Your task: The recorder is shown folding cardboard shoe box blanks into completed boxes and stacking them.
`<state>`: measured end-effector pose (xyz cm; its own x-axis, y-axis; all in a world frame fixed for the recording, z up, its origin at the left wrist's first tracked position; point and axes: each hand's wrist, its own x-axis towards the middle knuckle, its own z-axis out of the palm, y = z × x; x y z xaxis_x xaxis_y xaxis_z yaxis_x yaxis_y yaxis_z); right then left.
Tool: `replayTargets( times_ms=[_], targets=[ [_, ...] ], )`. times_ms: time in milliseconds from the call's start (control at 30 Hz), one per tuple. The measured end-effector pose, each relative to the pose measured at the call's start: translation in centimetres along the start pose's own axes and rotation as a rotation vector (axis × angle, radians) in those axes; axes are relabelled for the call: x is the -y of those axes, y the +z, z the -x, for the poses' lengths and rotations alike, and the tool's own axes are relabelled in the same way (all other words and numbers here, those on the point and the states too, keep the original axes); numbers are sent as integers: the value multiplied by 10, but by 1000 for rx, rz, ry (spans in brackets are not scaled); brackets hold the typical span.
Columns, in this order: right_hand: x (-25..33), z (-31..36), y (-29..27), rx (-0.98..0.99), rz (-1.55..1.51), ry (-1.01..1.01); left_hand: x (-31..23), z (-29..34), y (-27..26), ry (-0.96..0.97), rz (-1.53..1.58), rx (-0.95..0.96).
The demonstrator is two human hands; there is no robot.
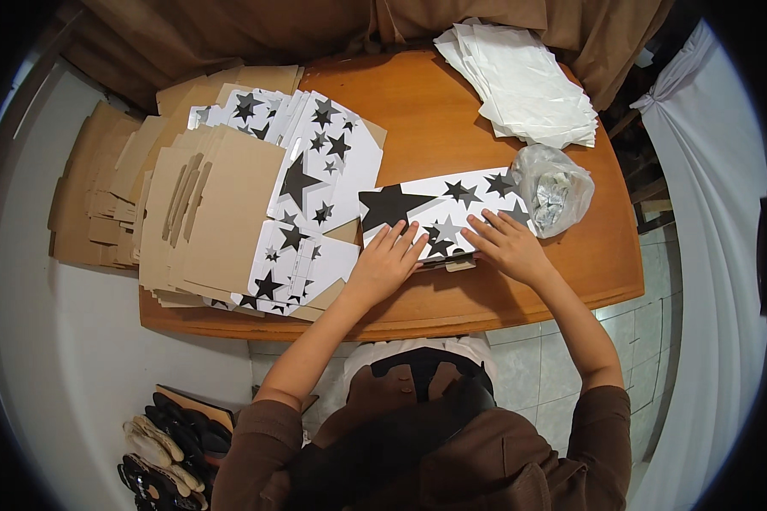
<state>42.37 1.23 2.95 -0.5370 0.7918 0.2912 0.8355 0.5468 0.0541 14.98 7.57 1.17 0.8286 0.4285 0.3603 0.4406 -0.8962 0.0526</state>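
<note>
A long white cardboard box (418,189) printed with black and grey stars lies on the wooden table in front of me, its top closed. My left hand (386,262) rests on the near left part of the box, fingers stretched over its lid. On the near right part lies my right hand (511,245), its fingers spread flat on the lid. A small brown cardboard flap (461,265) sticks out at the box's near side, between the hands. Touching the right end of the box is a clear plastic bag (556,189) with silvery-grey contents.
Flat star-printed cardboard sheets (320,162) and brown cardboard blanks (217,213) are piled on the left. A stack of white paper sheets (528,81) lies at the far right of the table (400,94). Several shoes (175,451) sit on the floor at lower left.
</note>
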Motion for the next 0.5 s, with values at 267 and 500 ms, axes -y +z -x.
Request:
replayTargets(
  times_ms=[267, 500],
  targets=[
    [-4, 1, 0, 13, -53, -46, -6, 4, 0, -30, 73, 4],
    [-8, 0, 0, 80, -128, -67, -14, 7, 1, -70, 91, 24]
  ],
)
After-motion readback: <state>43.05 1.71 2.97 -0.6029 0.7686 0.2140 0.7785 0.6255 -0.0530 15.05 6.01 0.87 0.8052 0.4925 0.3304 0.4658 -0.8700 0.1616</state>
